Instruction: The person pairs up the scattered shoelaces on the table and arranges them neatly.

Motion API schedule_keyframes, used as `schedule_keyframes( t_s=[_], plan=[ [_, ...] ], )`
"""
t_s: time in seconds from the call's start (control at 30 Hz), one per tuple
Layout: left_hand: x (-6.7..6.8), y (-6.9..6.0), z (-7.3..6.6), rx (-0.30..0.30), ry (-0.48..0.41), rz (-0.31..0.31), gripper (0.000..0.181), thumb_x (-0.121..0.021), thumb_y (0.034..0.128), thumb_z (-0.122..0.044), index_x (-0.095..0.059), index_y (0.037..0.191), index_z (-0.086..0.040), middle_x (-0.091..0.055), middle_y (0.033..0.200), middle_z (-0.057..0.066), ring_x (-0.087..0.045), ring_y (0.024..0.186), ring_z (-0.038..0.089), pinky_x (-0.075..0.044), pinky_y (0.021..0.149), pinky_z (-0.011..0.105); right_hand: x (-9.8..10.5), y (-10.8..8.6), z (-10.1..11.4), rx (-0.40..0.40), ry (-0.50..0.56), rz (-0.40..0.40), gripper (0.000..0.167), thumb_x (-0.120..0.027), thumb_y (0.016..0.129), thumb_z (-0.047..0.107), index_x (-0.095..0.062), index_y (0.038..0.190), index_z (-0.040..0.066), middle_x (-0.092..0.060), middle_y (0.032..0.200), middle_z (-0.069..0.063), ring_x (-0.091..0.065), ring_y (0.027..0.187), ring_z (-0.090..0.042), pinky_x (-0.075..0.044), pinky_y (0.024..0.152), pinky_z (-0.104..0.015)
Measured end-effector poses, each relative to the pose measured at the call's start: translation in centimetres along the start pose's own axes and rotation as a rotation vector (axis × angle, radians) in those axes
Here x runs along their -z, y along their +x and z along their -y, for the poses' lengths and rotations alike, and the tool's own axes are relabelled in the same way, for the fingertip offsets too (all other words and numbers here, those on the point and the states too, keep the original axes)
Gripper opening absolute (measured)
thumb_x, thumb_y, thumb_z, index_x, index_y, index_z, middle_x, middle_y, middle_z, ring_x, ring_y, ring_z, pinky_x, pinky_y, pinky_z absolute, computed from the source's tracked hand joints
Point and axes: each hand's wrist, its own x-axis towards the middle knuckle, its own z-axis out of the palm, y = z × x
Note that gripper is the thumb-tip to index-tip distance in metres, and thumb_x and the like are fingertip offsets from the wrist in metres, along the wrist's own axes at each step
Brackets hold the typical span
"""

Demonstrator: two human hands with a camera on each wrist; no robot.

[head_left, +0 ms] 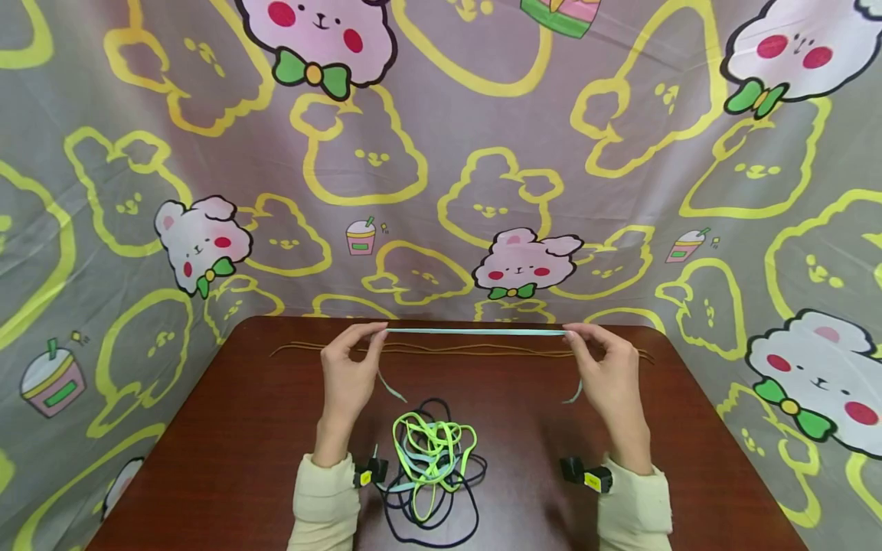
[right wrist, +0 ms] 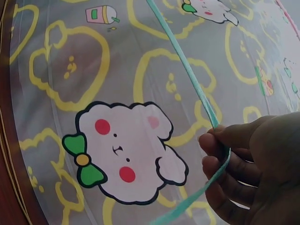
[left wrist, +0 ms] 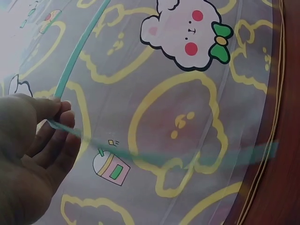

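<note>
A light teal lace [head_left: 475, 331] is stretched level between both hands above the back of the table. The left hand [head_left: 350, 379] pinches it near one end, and a short tail hangs below the fingers. On the other side the right hand [head_left: 609, 383] pinches it with thumb and fingertips, its tail hanging too. In the left wrist view the lace [left wrist: 77, 51] rises from the left hand [left wrist: 35, 150], with a blurred tail crossing rightward. The right wrist view has the lace [right wrist: 187, 70] running down into the right hand [right wrist: 255, 168].
Brown laces [head_left: 441, 350] lie lengthwise along the back of the table [head_left: 227, 428], behind the hands. A tangled pile of yellow-green [head_left: 471, 436], teal and black laces [head_left: 475, 520] sits between the forearms. Patterned cloth [head_left: 427, 229] hangs around the table.
</note>
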Motion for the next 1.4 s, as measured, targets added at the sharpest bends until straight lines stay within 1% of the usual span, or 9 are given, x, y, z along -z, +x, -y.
schedule_keyframes(
  t_s=[0.2,0.3,0.43,0.67,0.8,0.93,1.13,1.23,1.4],
  plan=[
    [0.3,0.1,-0.4,0.008,-0.017,0.019,0.016,-0.066,0.0892,0.016,-0.074,0.102,0.011,-0.072,0.094,0.026,-0.064,0.079,0.002,-0.051,0.074,0.013,0.4,0.0,-0.7,0.025,-0.045,-0.003,0.014,-0.067,0.098,0.005,-0.077,0.107,0.003,-0.077,0.090,-0.013,-0.057,0.070,0.001,-0.039,0.060,-0.013],
    [0.4,0.1,-0.2,0.019,-0.036,0.006,0.015,-0.067,0.0892,0.015,-0.074,0.102,0.011,-0.072,0.093,0.027,-0.064,0.077,0.008,-0.051,0.071,0.013,0.7,0.1,-1.0,0.037,-0.062,-0.025,0.017,-0.065,0.098,0.002,-0.077,0.110,0.003,-0.076,0.091,-0.013,-0.055,0.068,0.001,-0.039,0.059,-0.012],
    [0.6,0.0,0.0,0.017,-0.003,-0.022,0.012,-0.070,0.0884,0.013,-0.075,0.099,0.009,-0.073,0.090,0.023,-0.065,0.075,0.018,-0.049,0.070,0.016,0.9,0.1,-1.2,0.042,-0.063,-0.046,0.018,-0.064,0.098,0.001,-0.076,0.111,0.002,-0.075,0.090,-0.013,-0.052,0.067,0.002,-0.039,0.059,-0.011],
    [1.0,0.0,0.3,0.063,-0.032,-0.077,0.008,-0.073,0.0874,0.010,-0.075,0.095,0.009,-0.071,0.082,0.024,-0.061,0.069,0.014,-0.044,0.059,0.015,1.4,0.2,-1.3,-0.003,-0.054,-0.088,0.013,-0.071,0.096,0.010,-0.078,0.105,0.004,-0.074,0.085,-0.012,-0.055,0.068,0.006,-0.042,0.063,-0.009],
    [1.4,0.2,0.5,0.076,-0.071,-0.065,0.011,-0.068,0.0902,0.013,-0.072,0.100,0.015,-0.069,0.085,0.030,-0.063,0.074,0.004,-0.049,0.066,0.014,1.8,0.3,-1.5,-0.024,-0.040,-0.099,0.014,-0.075,0.094,0.013,-0.079,0.105,0.005,-0.075,0.087,-0.013,-0.056,0.068,0.007,-0.043,0.063,-0.009],
    [1.9,0.4,0.8,0.067,-0.069,-0.042,0.017,-0.061,0.0926,0.017,-0.071,0.107,0.017,-0.068,0.091,0.034,-0.064,0.081,-0.006,-0.052,0.073,0.012,2.2,0.4,-1.9,-0.029,-0.034,-0.122,0.014,-0.075,0.093,0.012,-0.079,0.105,0.004,-0.075,0.088,-0.015,-0.056,0.068,0.009,-0.042,0.063,-0.008],
    [2.9,0.4,1.6,0.071,-0.035,-0.124,0.013,-0.068,0.0897,0.013,-0.073,0.101,0.014,-0.069,0.087,0.031,-0.062,0.074,-0.003,-0.047,0.062,0.010,2.8,0.4,-2.4,-0.054,-0.068,-0.155,0.014,-0.074,0.095,0.012,-0.079,0.104,0.003,-0.075,0.089,-0.015,-0.054,0.070,0.008,-0.040,0.064,-0.008],
    [3.2,0.4,1.8,0.104,0.001,-0.160,0.008,-0.074,0.0882,0.007,-0.075,0.095,0.010,-0.071,0.083,0.027,-0.059,0.071,-0.001,-0.045,0.064,0.014,3.0,0.4,-2.5,-0.064,-0.091,-0.144,0.016,-0.072,0.096,0.013,-0.079,0.107,0.004,-0.076,0.094,-0.014,-0.053,0.071,0.008,-0.039,0.063,-0.009],
    [3.7,0.4,1.9,0.134,0.038,-0.169,0.008,-0.076,0.0879,0.003,-0.075,0.093,0.009,-0.071,0.081,0.025,-0.058,0.069,0.000,-0.044,0.064,0.015,3.4,0.5,-2.8,-0.078,-0.112,-0.121,0.018,-0.068,0.099,0.011,-0.078,0.111,0.004,-0.077,0.102,-0.018,-0.050,0.070,0.006,-0.036,0.060,-0.011]
  ],
)
